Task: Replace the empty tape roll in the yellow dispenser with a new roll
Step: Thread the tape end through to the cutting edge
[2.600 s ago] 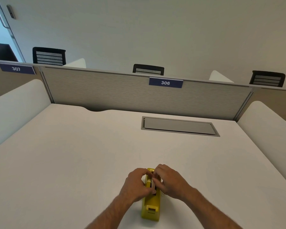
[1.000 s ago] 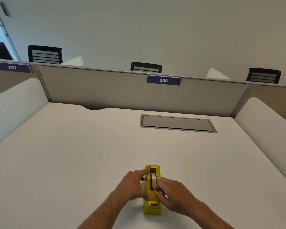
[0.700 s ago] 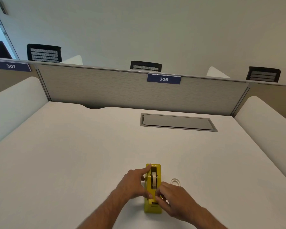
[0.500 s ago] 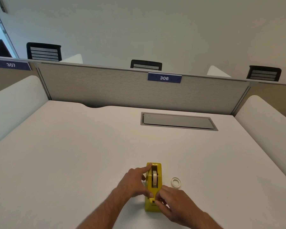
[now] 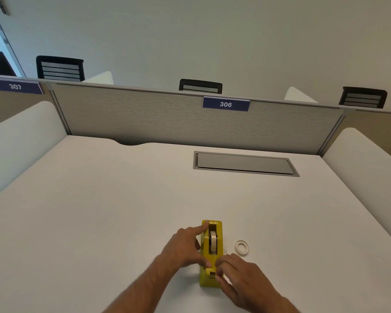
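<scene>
Your right hand (image 5: 239, 276) has slid to the cutter end, fingers pinched, apparently on tape. Your left hand (image 5: 185, 247) splays against the yellow dispenser (image 5: 210, 281); pulling hard could tip it.

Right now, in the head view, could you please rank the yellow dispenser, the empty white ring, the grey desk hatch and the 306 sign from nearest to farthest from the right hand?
From the right hand:
1. Yellow dispenser, touching its fingertips, just left.
2. Empty white ring, lying on the desk just beyond the hand.
3. Grey desk hatch, far across the desk.
4. 306 sign, up on the partition behind.
</scene>
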The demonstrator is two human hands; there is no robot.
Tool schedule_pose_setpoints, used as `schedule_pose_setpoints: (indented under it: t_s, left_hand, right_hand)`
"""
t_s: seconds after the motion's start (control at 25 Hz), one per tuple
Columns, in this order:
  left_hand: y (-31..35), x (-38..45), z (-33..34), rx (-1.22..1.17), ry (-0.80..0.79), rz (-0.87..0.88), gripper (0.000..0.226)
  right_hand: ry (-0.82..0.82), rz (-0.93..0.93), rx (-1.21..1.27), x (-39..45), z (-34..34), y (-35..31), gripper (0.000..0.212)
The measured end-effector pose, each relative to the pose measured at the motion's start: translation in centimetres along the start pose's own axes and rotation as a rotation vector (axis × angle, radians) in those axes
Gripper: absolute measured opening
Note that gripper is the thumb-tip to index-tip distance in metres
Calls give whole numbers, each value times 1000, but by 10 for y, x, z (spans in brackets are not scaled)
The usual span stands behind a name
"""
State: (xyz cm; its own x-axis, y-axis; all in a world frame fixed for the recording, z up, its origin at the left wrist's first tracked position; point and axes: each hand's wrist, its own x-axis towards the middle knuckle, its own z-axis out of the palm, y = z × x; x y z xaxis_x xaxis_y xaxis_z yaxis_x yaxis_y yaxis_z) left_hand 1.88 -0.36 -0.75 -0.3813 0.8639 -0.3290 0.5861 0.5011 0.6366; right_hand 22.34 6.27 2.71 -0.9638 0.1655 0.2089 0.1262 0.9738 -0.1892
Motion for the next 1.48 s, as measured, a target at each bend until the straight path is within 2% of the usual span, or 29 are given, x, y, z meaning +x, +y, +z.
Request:
schedule_pose_setpoints:
  t_s: [0.28,0.6,0.84,1.0,1.12,1.24,1.4,1.48]
  left_hand:
    - [2,-2,-3,3,0,7,119]
    - [3,-3,-3,3,6,15,117]
    - [4,-4,-3,7,8,8,117]
    - [6,-5,-4,9,8,3,116]
    - [8,-6,-5,20,6,3,115]
    - [10,-6,-5,18,10,7,113]
    - [10,-7,-5,26,10,7,113]
    - [9,-8,-5,26,7,5,114]
  right_hand:
    - [23,-77,-82,0,5,1,17]
    - [94,-67,-58,-1,14,4,16]
    - [80,-183,-141,2,13,6,11]
    - [152,-201,-156,-3,22,5,21]
    - [180,-201,-196,-8,32,7,41]
    - [209,-207,-222,-9,36,7,46]
    - [230,-220,-229,-10,36,6,43]
    - [218,-213,-219,-11,35,5,33]
